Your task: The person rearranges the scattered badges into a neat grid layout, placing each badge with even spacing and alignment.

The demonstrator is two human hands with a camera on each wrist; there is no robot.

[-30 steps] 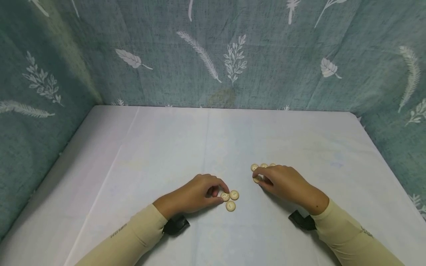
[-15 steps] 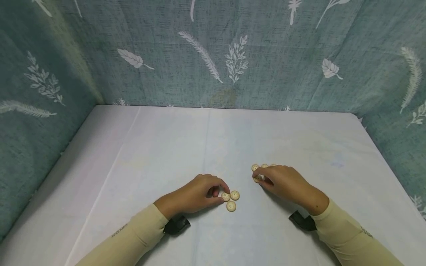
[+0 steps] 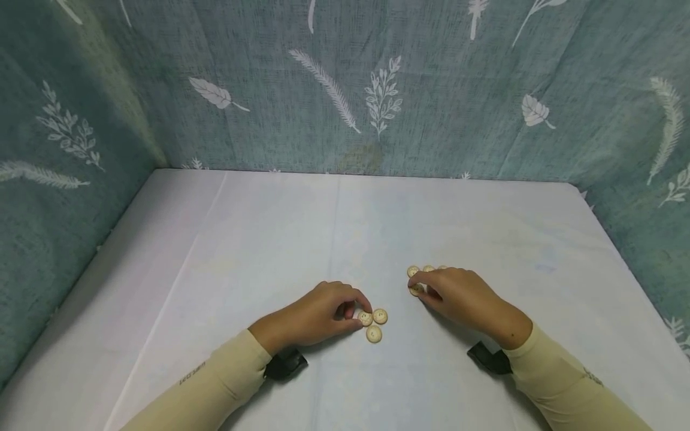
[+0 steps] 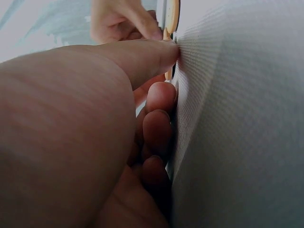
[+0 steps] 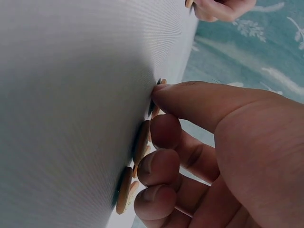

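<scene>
My left hand [image 3: 318,314] pinches a round, pale wooden button [image 3: 365,318] between thumb and index finger, down on the white cloth. Two more such buttons lie against it, one to its right [image 3: 380,316] and one nearer me [image 3: 374,334]. Further right and a little farther off, my right hand [image 3: 466,299] has thumb and index finger on opposite edges of another button [image 3: 415,290]. Behind that one a row of buttons [image 3: 412,272] runs rightward, partly covered by the hand. The right wrist view shows further buttons [image 5: 142,142] lying flat beside the curled fingers.
A white cloth [image 3: 259,227] with fold lines covers the table. Teal curtains [image 3: 259,137] printed with white leaves stand along the back and both sides. Dark wrist bands [image 3: 286,365] sit under both beige sleeves [image 3: 215,374].
</scene>
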